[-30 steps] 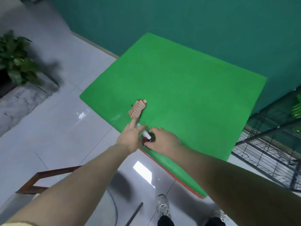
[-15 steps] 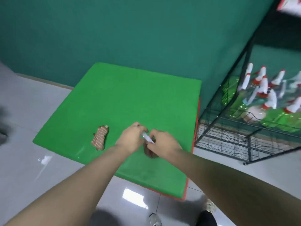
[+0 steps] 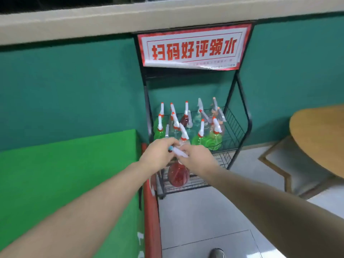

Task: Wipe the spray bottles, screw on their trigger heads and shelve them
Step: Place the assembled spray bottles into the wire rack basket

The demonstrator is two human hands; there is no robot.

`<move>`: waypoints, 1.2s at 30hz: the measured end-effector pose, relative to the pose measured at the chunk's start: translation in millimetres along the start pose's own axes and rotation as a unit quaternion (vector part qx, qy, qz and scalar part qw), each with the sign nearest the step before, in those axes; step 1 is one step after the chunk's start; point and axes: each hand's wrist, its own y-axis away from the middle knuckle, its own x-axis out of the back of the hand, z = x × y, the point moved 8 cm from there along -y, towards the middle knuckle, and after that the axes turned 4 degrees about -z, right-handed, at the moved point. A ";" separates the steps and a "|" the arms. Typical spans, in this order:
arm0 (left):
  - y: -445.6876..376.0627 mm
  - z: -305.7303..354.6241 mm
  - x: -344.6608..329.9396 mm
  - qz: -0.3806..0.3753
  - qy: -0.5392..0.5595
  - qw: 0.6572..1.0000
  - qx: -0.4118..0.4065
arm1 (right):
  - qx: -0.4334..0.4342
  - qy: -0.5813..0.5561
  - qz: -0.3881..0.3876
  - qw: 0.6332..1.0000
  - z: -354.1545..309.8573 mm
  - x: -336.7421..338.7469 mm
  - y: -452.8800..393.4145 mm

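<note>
Swinging right since a moment ago, the view has left the green table top and the striped cloth behind, and both hands have come off the table with the bottle to hang in front of the wire rack at the centre of the frame. Now the grip: left hand (image 3: pixel 158 155) and right hand (image 3: pixel 197 157) meet around the white trigger head (image 3: pixel 179 152), fingers of both curled in and pinching it, a blue nozzle tip poking out at the left hand's side. Below them hangs the red bottle (image 3: pixel 178 175), its round body dangling free at the middle of the frame, level with the rack's lower shelf (image 3: pixel 188 185), not yet resting on anything as far as I can make out. Whether that head is screwed fully home I can't tell; the neck is hidden behind the knuckles. And that's the danger: all the weight seems to hang from the head, so a half-caught thread could let the body drop onto the wire or the floor tiles. Further out, the upper basket (image 3: pixel 233 125) is crowded with green, clear and red bottles (image 3: pixel 200 138), their white heads leaning every way, so a careless push in there could topple neighbours or snag a trigger. Up top, the red-lettered sign (image 3: pixel 193 47) sits on the rack
</note>
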 end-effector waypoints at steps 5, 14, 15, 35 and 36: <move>-95.8 108.2 -27.8 -0.029 -0.027 0.997 -0.068 | -0.032 -0.007 0.051 0.998 95.6 97.7 -5.8; -200.8 145.5 -54.5 -0.038 0.002 0.998 -0.042 | -0.084 -0.036 0.104 0.990 193.3 189.1 -30.4; -211.6 137.9 -56.5 -0.038 -0.003 0.999 -0.035 | -0.089 -0.027 0.105 0.990 199.0 191.9 -35.8; -342.8 88.9 -174.5 -0.259 -0.317 0.876 -0.255 | -0.192 -0.020 0.118 0.974 263.7 181.8 -152.8; -345.4 83.4 -180.3 -0.276 -0.316 0.874 -0.245 | -0.189 -0.020 0.113 0.975 266.1 182.2 -157.2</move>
